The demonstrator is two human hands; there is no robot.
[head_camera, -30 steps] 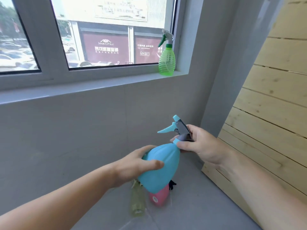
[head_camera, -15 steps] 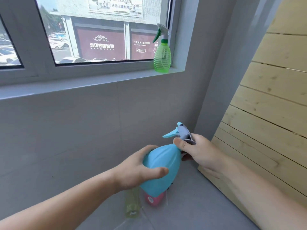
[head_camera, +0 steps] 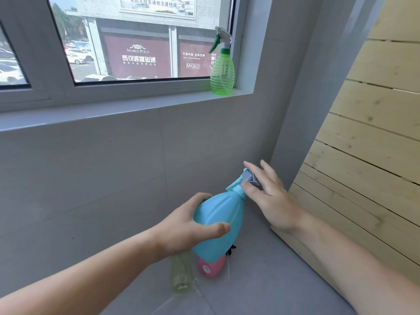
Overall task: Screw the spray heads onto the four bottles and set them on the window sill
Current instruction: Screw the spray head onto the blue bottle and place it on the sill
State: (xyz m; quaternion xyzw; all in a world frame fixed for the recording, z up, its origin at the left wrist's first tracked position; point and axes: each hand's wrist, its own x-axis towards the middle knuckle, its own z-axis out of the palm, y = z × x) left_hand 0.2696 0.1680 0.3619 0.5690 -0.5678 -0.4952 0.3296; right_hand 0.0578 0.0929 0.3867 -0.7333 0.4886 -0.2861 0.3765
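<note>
Pink bottle (head_camera: 210, 267) half-hidden behind blue bottle (head_camera: 218, 223)

Held bottle (head_camera: 218, 223): plain light blue, same-blue collar; its spray head (head_camera: 250, 178) grey with blue trigger. Sill bottle (head_camera: 222, 73): translucent green, ribbed with horizontal rings; green collar and trigger, white head. Floor bottles: one pale yellow (head_camera: 180, 276), clear; one pink (head_camera: 210, 268) with small white label. Wall (head_camera: 102, 167), sill (head_camera: 127, 108), floor (head_camera: 261, 280): grey. Boards (head_camera: 368, 133): pale wood, knotted. Sign (head_camera: 138, 56) outside: maroon, white lettering.
</note>
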